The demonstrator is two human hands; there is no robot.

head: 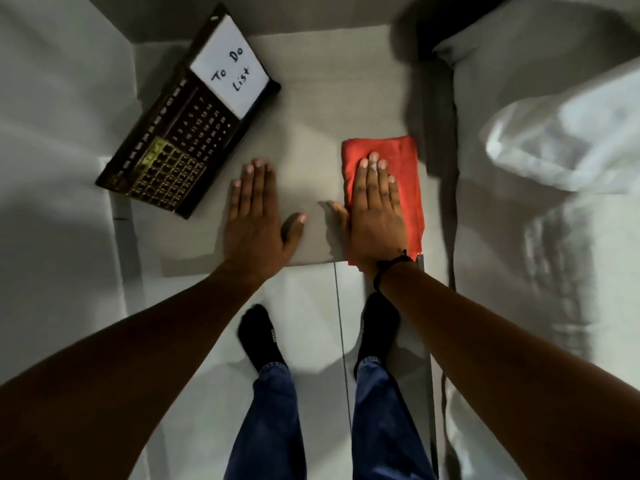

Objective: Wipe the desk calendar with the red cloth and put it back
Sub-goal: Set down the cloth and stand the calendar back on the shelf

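Observation:
The dark desk calendar (180,133) lies at the back left of a small grey table (311,109), with date numbers, a gold grid and a white "To Do List" panel. A folded red cloth (405,157) lies at the table's right side. My right hand (375,209) rests flat on the cloth, fingers straight and not gripping it. My left hand (254,216) lies flat on the bare tabletop, just right of the calendar's near corner and apart from it.
A bed with rumpled white sheets (554,150) runs along the right of the table. A pale wall (59,98) stands on the left. Below the table's front edge are my jeans and black socks (259,337) on a light tiled floor.

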